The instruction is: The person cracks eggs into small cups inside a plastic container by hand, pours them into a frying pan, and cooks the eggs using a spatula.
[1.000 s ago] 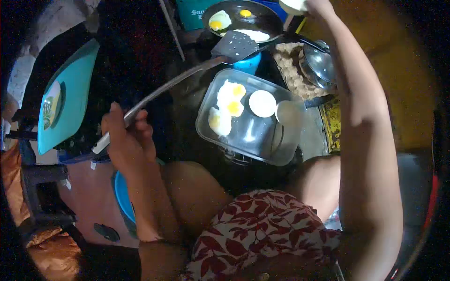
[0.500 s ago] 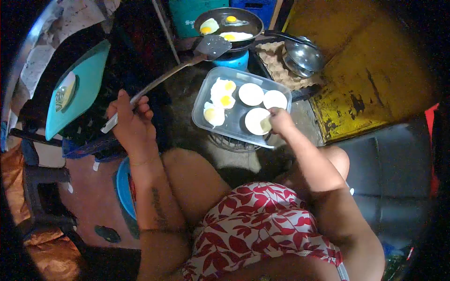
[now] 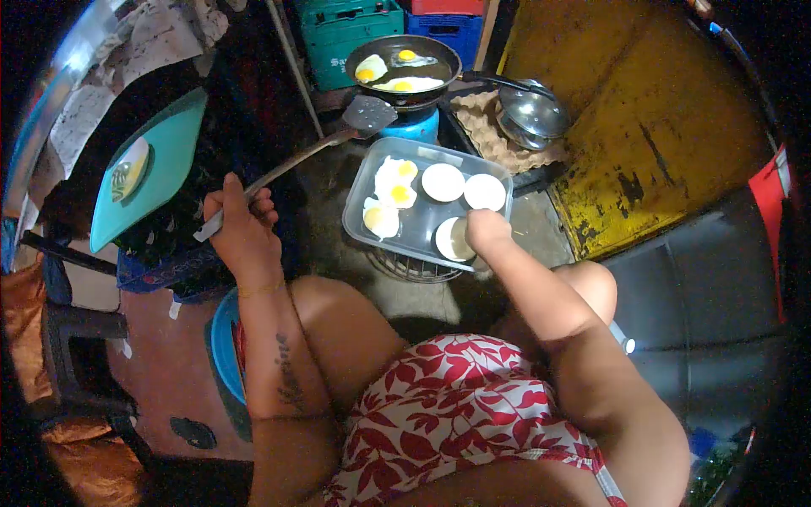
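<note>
Left hand (image 3: 245, 226): closed around spatula (image 3: 304, 159). Right hand (image 3: 488, 232): at white bowl (image 3: 449, 239), plastic container (image 3: 421, 221), near-right corner; grip hidden. Risk: bowl could tip toward eggs (image 3: 400, 196) if knocked.

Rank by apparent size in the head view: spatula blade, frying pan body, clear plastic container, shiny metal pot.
1. Clear plastic container
2. Frying pan body, handle excluded
3. Shiny metal pot
4. Spatula blade

Apparent size only; the container looks nearer the camera than the pan, so true sizes may differ.
</note>
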`<state>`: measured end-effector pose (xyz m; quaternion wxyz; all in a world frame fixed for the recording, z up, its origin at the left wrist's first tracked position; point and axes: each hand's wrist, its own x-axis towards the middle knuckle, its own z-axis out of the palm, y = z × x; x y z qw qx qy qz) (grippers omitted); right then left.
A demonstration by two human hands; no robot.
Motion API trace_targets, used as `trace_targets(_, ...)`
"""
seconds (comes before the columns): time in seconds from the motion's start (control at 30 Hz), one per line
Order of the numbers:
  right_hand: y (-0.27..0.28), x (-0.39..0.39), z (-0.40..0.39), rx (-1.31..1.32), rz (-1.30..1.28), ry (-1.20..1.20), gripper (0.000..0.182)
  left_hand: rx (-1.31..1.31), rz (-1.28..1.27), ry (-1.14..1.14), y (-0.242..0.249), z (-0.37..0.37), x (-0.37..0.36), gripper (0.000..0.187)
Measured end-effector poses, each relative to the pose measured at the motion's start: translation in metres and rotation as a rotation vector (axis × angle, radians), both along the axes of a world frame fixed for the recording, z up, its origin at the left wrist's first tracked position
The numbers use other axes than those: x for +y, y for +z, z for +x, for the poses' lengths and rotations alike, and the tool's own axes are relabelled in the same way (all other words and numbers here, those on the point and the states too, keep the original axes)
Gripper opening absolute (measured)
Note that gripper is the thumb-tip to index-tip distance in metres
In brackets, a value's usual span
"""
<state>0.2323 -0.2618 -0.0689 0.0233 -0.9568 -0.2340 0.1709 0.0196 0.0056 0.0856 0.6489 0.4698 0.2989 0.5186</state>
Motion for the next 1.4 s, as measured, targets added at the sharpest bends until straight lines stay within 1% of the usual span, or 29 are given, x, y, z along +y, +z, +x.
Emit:
trace_targets(0.07,0.012,0.006,-0.003,-0.234,0.05,0.105,0.028,-0.007,-0.01,-0.007,0.0,-0.001,0.002,0.027)
trace_targets(0.1,0.013,0.009,-0.001,-0.235,0.047,0.113,0.028,-0.013,-0.013,-0.022,0.0,-0.002,0.002,0.027)
trace_targets(0.17,0.016,0.019,0.007,-0.348,0.065,0.277,0.028,-0.019,-0.029,-0.031,-0.002,0.002,0.003,0.027)
trace_targets(0.23,0.009,0.027,0.018,-0.356,0.05,0.296,0.027,-0.027,-0.041,-0.034,-0.002,0.005,0.004,0.027)
trace_targets(0.3,0.006,0.033,0.024,-0.299,-0.053,0.323,0.026,-0.029,-0.042,-0.088,-0.002,0.006,0.003,0.027)
trace_targets(0.37,0.006,0.037,0.025,-0.296,-0.027,0.321,0.026,0.026,-0.055,-0.053,0.002,0.007,0.0,0.027)
trace_targets(0.43,0.018,0.039,0.02,-0.3,-0.129,0.359,0.026,0.022,-0.044,-0.052,0.004,0.006,-0.002,0.025)
trace_targets(0.47,0.027,0.039,0.017,-0.259,-0.148,0.374,0.025,0.024,-0.047,-0.044,0.002,0.006,0.0,0.025)
trace_targets(0.57,0.033,0.036,0.012,-0.243,-0.184,0.384,0.026,-0.012,-0.013,-0.066,-0.002,0.007,0.005,0.024)
trace_targets(0.63,0.036,0.033,0.009,-0.251,-0.167,0.39,0.026,-0.012,-0.08,-0.051,0.0,0.01,0.003,0.028)
trace_targets(0.7,0.042,0.03,0.011,-0.258,-0.15,0.4,0.027,-0.02,-0.075,-0.045,-0.001,0.011,0.004,0.027)
trace_targets(0.77,0.051,0.024,0.016,-0.275,-0.048,0.37,0.029,-0.021,-0.072,-0.014,-0.002,0.009,0.006,0.027)
trace_targets(0.83,0.071,0.014,0.021,-0.262,0.01,0.407,0.033,-0.042,-0.124,-0.021,-0.001,0.003,0.01,0.026)
trace_targets(0.9,0.081,0.003,0.031,-0.218,-0.025,0.388,0.036,-0.057,-0.159,-0.039,0.005,-0.01,0.011,0.021)
trace_targets(0.93,0.089,-0.004,0.033,-0.192,-0.01,0.385,0.036,-0.073,-0.178,-0.047,0.006,-0.019,0.011,0.021)
trace_targets(0.97,0.088,-0.016,0.04,-0.196,0.076,0.416,0.035,-0.088,-0.201,-0.057,0.006,-0.03,0.012,0.021)
trace_targets(1.0,0.093,-0.022,0.041,-0.155,0.12,0.365,0.034,-0.08,-0.202,0.012,0.0,-0.044,0.013,0.021)
trace_targets(1.03,0.093,-0.031,0.045,-0.173,0.208,0.377,0.034,-0.135,-0.186,0.002,-0.007,-0.057,0.013,0.022)
trace_targets(1.07,0.101,-0.031,0.041,-0.079,0.204,0.293,0.034,-0.192,-0.168,-0.022,-0.013,-0.071,0.014,0.023)
trace_targets(1.1,0.058,-0.054,0.079,-0.223,0.289,0.402,0.032,-0.187,-0.164,0.014,-0.013,-0.091,0.01,0.023)
trace_targets(1.13,0.037,-0.066,0.1,-0.037,0.377,0.263,0.031,-0.151,-0.168,0.119,-0.013,-0.112,0.002,0.023)
trace_targets(1.17,0.019,-0.079,0.115,0.005,0.511,0.251,0.029,-0.112,-0.174,0.215,-0.012,-0.132,-0.001,0.024)
trace_targets(1.23,0.021,-0.078,0.118,0.291,0.615,0.081,0.026,-0.083,-0.064,0.285,-0.016,-0.187,0.013,0.023)
trace_targets(1.27,0.009,-0.08,0.125,0.245,0.773,0.178,0.023,-0.141,-0.104,0.303,-0.009,-0.213,0.012,0.023)
trace_targets(1.3,0.011,-0.078,0.122,0.252,0.775,0.177,0.023,-0.094,-0.01,0.301,-0.006,-0.241,0.015,0.023)
trace_targets(1.33,0.022,-0.074,0.113,0.184,0.709,0.218,0.024,-0.054,0.085,0.298,-0.005,-0.267,0.014,0.024)
trace_targets(1.37,0.031,-0.07,0.107,0.116,0.644,0.258,0.025,-0.021,0.049,0.37,0.0,-0.286,0.009,0.024)
trace_targets(1.4,0.034,-0.068,0.104,0.153,0.57,0.216,0.026,0.012,0.014,0.442,0.005,-0.304,0.005,0.025)
